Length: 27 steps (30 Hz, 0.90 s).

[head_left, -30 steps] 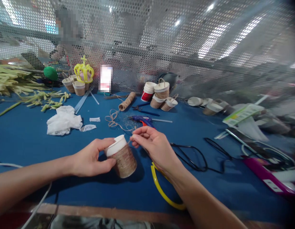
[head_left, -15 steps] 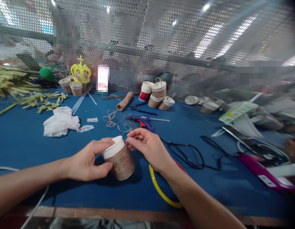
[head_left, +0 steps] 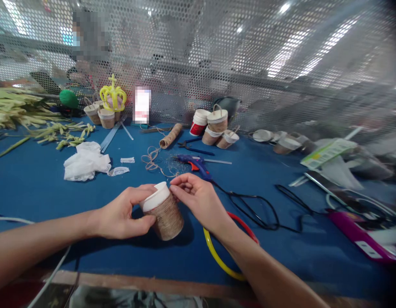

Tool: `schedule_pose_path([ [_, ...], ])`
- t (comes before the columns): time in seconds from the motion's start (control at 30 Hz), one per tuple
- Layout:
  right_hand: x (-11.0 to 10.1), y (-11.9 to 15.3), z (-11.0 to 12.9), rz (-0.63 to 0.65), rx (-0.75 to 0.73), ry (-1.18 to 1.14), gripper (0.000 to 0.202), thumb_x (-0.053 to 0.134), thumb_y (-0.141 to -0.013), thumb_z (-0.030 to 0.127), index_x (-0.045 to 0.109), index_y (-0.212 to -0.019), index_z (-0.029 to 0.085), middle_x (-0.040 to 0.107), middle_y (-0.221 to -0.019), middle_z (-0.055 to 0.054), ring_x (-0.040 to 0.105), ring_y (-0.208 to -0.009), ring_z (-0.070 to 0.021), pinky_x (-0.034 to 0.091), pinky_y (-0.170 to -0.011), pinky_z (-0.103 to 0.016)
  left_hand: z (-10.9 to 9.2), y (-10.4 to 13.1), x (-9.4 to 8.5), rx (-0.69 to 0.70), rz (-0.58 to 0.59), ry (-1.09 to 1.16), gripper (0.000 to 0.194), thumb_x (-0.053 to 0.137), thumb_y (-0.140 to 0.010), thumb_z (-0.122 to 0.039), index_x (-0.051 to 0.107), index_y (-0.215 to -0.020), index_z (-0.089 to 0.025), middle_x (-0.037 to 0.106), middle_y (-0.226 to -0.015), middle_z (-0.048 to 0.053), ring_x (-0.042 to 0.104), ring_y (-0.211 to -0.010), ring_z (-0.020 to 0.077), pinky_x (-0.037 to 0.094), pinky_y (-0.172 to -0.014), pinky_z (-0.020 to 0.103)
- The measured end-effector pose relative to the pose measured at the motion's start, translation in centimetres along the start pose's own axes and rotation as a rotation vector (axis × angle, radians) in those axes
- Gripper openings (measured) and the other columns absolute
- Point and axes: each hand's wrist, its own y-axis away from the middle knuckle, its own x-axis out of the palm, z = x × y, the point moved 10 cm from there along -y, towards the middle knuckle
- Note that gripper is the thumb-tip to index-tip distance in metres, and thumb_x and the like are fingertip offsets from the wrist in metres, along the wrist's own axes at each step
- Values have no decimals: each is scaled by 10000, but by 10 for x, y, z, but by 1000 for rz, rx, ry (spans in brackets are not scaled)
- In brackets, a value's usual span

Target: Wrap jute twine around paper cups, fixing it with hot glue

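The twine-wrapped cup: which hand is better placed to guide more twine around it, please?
Probably the right hand: its fingertips are right at the upper side of the cup, near the loose twine. The left hand is occupied holding the cup.

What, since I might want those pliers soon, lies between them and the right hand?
The blue glue gun, with a pale glue stick at its rear, lies between the pliers and the right hand, as the head view shows.
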Motion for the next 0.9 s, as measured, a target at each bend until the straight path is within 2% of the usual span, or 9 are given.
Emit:
schedule_pose_path([
  [0.2, 0, 0, 0, -3, -29, 53, 97, 590, -714, 229, 566, -774, 156, 576, -662, 15, 541, -608, -100, 454, -593, -233, 7, -1, 1, -92, -18, 77, 61, 488, -719, -175, 519, -701, -126, 511, -726, 21, 501, -709, 140, 423, -665, 223],
  [0.33, 1, 1, -2, 26, -14, 46, 318, 544, -760, 297, 512, -1028, 128, 632, -748, -33, 603, -712, -150, 482, -662, -282, 15, -1, -4, -185, -91, 118, 88, 500, -727, -197, 541, -733, -119, 555, -755, 30, 514, -703, 138, 426, -654, 223],
  [0.47, 14, 4, -1, 162, 0, -25, 485, 499, -784, 396, 398, -1155, 99, 621, -973, -127, 617, -858, -189, 487, -758, -331, 32, 1, -12, -308, -215, 279, 203, 508, -746, -236, 553, -898, -108, 617, -776, 40, 559, -683, 139, 447, -640, 223],
  [0.6, 27, 7, -5, 289, 34, -11, 516, 573, -730, 398, 423, -1137, 119, 542, -1150, -161, 561, -1006, -223, 476, -813, -353, 34, 0, -11, -292, -199, 379, 247, 539, -754, -286, 573, -923, -109, 649, -829, 57, 591, -746, 162, 462, -688, 241],
  [0.7, 24, 6, -7, 266, 26, 49, 469, 580, -733, 385, 458, -1115, 143, 579, -1099, -123, 586, -956, -216, 480, -805, -362, 31, -1, -9, -258, -165, 442, 270, 524, -777, -303, 587, -960, -114, 657, -851, 60, 601, -800, 174, 464, -746, 265],
  [0.9, 17, 4, -5, 203, -24, 155, 467, 592, -732, 380, 473, -1121, 152, 598, -1067, -101, 593, -933, -215, 474, -817, -371, 31, -3, -14, -251, -191, 460, 231, 487, -789, -222, 643, -935, -135, 674, -804, 36, 613, -765, 159, 470, -752, 259],
])
